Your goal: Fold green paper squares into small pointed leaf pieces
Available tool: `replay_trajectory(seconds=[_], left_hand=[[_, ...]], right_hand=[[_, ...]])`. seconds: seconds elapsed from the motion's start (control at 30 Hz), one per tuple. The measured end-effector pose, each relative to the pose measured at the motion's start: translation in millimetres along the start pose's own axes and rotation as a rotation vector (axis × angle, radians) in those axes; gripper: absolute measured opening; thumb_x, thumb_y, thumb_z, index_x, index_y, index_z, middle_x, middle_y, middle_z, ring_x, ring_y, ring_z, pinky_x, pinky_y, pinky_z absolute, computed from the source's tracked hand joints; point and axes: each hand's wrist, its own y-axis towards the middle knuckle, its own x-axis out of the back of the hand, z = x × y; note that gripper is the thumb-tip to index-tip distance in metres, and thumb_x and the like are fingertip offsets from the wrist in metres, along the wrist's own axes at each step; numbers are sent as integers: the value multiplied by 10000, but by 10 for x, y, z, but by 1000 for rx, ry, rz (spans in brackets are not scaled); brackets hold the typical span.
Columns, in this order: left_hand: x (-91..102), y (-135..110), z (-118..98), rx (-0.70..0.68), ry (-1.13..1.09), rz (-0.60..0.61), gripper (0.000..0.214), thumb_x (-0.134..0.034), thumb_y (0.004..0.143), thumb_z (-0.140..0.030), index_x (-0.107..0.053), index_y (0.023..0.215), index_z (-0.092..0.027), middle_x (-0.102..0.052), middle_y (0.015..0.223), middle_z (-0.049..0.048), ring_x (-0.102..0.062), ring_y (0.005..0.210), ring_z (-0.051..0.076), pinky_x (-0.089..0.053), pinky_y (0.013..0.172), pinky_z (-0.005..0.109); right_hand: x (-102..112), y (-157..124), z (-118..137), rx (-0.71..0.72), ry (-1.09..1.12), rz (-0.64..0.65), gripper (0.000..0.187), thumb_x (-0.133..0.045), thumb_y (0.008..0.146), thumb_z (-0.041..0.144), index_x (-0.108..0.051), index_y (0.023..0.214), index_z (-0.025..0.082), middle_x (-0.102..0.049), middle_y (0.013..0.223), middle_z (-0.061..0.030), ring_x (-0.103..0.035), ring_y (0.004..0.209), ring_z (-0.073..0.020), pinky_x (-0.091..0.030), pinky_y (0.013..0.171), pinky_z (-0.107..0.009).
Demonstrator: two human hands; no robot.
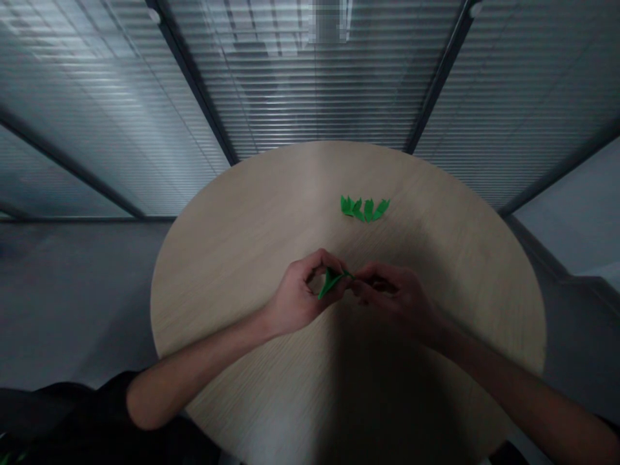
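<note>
Over the middle of the round table, my left hand (304, 292) pinches a small green folded piece (330, 281), thin like paper, with its wider end toward my palm. My right hand (394, 294) has its fingertips closed on the narrow right end of the same piece. The two hands almost meet there, and the fingers partly cover it. Farther back, a row of several small green folded pieces (369, 210) with pointed, jagged tips lies on the tabletop, apart from both hands.
The round wooden table (232, 226) has a curved edge all around. Behind it stand glass panels with blinds (314, 97) and dark frames. Grey floor (87, 290) shows at the left. A dark shadow falls across the table's near right part.
</note>
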Motion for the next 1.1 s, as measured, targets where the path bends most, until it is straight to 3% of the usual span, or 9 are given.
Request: replay_trajectory(seconds=[0.2, 0.53, 0.7, 0.9, 1.1], left_hand=[[0, -6, -16, -66, 46, 7, 166, -726, 873, -163, -610, 989, -182, -739, 983, 71, -714, 878, 169, -575, 789, 291], [15, -18, 13, -68, 34, 87, 170, -725, 868, -145, -621, 1000, -169, -766, 1145, 136, -749, 998, 218, -602, 867, 348], [24, -26, 17, -85, 61, 111, 317, -747, 817, -97, -616, 1098, -164, -751, 1239, 151, -742, 1094, 240, -598, 942, 372], [28, -30, -7, -79, 87, 117, 307, -724, 858, -133, -596, 1136, -160, -737, 1281, 177, -747, 1115, 254, -610, 930, 379], [29, -23, -1, -117, 112, 139, 363, -728, 822, -87, -589, 1146, -175, -717, 1329, 172, -754, 1092, 254, -609, 908, 381]], right_hand=[[21, -3, -43, 23, -4, -6, 173, -658, 950, 351, -701, 874, 202, -652, 712, 3, -629, 619, -134, -516, 571, -239], [18, -13, -70, 53, -29, 28, 176, -656, 974, 346, -740, 922, 201, -709, 757, -14, -649, 651, -138, -524, 602, -245], [13, -8, -117, 52, 21, 13, 155, -649, 974, 335, -712, 948, 195, -702, 782, -15, -649, 643, -135, -553, 592, -241], [-1, 7, -93, 25, 20, 50, 192, -667, 972, 378, -716, 979, 193, -758, 913, -53, -685, 704, -144, -558, 594, -235], [-13, -13, -73, 55, 73, 32, 145, -672, 981, 328, -718, 936, 198, -713, 789, -5, -651, 649, -105, -532, 595, -203]])
